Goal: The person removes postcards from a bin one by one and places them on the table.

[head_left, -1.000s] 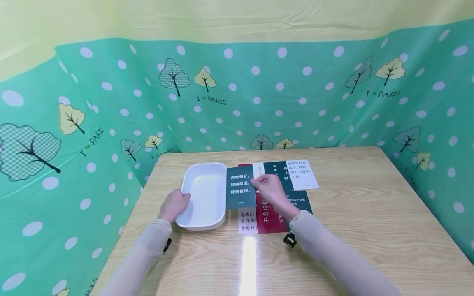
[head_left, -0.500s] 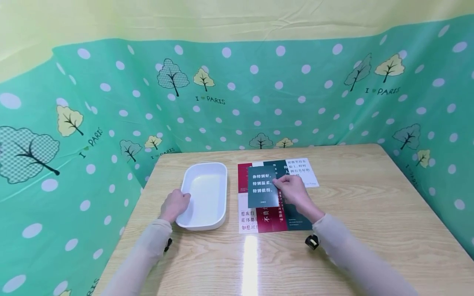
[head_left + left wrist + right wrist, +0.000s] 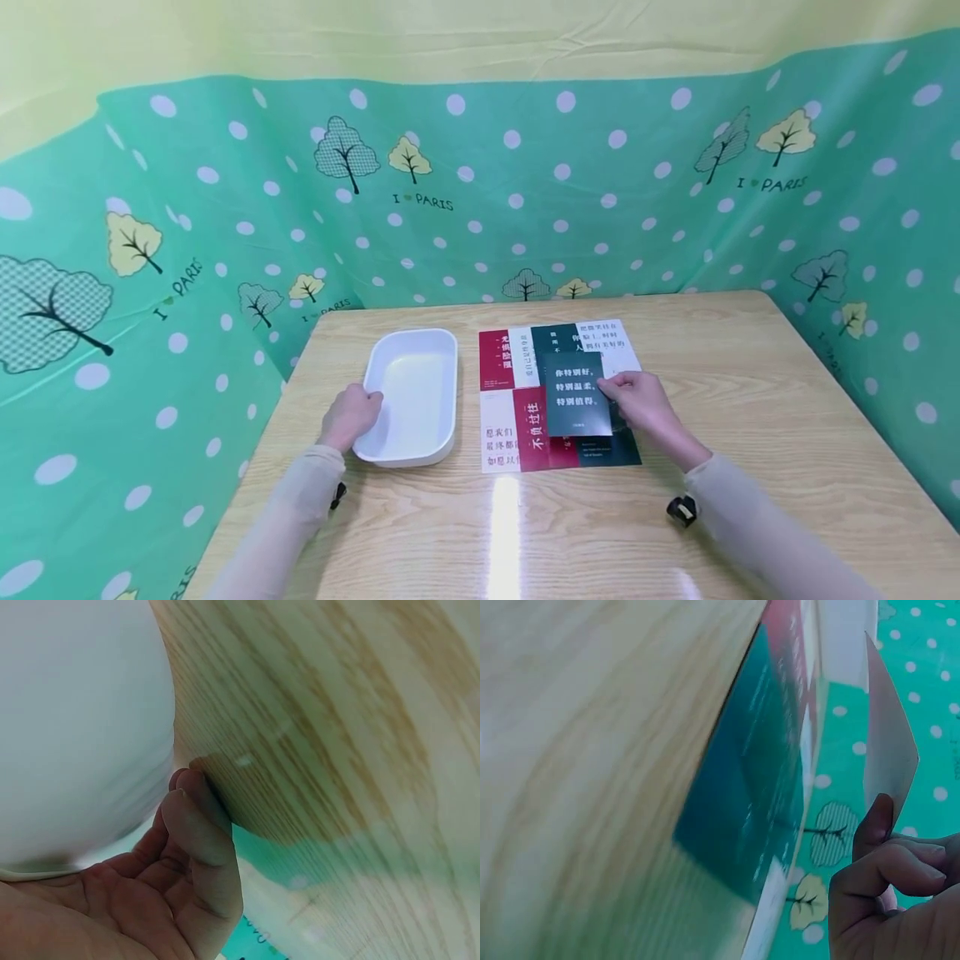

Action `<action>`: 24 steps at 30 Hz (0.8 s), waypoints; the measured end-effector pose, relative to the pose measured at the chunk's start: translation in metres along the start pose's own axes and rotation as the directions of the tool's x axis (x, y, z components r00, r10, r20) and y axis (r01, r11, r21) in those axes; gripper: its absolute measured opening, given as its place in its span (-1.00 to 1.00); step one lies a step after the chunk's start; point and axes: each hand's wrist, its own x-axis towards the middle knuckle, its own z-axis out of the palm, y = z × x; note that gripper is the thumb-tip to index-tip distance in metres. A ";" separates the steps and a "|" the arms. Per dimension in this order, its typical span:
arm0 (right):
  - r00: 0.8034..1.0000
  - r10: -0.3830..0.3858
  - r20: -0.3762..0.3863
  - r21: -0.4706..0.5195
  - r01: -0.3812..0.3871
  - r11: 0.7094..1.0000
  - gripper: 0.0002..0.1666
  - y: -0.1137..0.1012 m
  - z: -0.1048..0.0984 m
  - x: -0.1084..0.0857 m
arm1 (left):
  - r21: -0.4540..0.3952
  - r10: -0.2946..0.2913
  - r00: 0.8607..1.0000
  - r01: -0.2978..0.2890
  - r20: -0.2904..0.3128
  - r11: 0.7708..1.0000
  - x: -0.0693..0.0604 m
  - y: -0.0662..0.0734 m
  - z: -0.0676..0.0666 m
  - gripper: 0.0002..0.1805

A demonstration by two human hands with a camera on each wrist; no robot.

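Observation:
In the head view, my left hand [image 3: 351,417] grips the left rim of a white rectangular plastic basin [image 3: 411,396], whose inside holds nothing. The left wrist view has the fingers [image 3: 199,832] bent against the basin's outer wall [image 3: 82,727]. My right hand [image 3: 647,404] pinches the right edge of a dark green card [image 3: 577,417] with white Chinese lettering. That card hovers over two rows of printed cards on the table, partly covering them. Seen from the right wrist, its pale back [image 3: 889,742] rises from between thumb and fingers, apart from the cards below.
The laid cards include a red card [image 3: 493,375], white cards [image 3: 497,417] and a dark green card [image 3: 626,454], side by side on the wooden table [image 3: 735,375]. A green dotted curtain [image 3: 442,200] hangs behind and at both sides.
My right hand has carried the dark green card rightward, from beside the basin's right rim to over the right part of the laid cards. The left hand stays on the basin.

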 end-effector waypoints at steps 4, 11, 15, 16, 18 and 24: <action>1.000 -0.009 -0.013 -0.023 0.008 1.000 -0.61 0.010 -0.012 -0.003 | -0.003 0.011 1.000 -0.011 -0.003 1.000 0.000 0.001 -0.002 -0.52; 1.000 0.001 -0.011 -0.090 -0.002 0.996 -0.60 0.032 -0.035 -0.009 | -0.016 0.006 1.000 -0.006 0.002 1.000 -0.003 -0.002 0.000 -0.52; 1.000 0.019 -0.014 -0.126 -0.021 0.992 -0.60 0.045 -0.047 -0.010 | -0.007 0.022 1.000 -0.022 -0.009 1.000 -0.004 -0.003 0.001 -0.52; 1.000 0.021 -0.015 -0.132 -0.023 0.991 -0.59 0.048 -0.049 -0.011 | -0.005 0.026 1.000 -0.026 -0.011 1.000 -0.004 -0.003 0.001 -0.52; 0.999 0.034 -0.012 -0.147 -0.036 0.989 -0.59 0.053 -0.054 -0.011 | 0.000 0.029 1.000 -0.029 -0.011 1.000 -0.004 -0.003 0.001 -0.51; 0.999 0.032 0.008 -0.184 -0.030 0.982 -0.57 0.060 -0.065 -0.011 | 0.032 0.054 0.998 -0.055 0.016 0.998 -0.002 0.000 -0.005 -0.49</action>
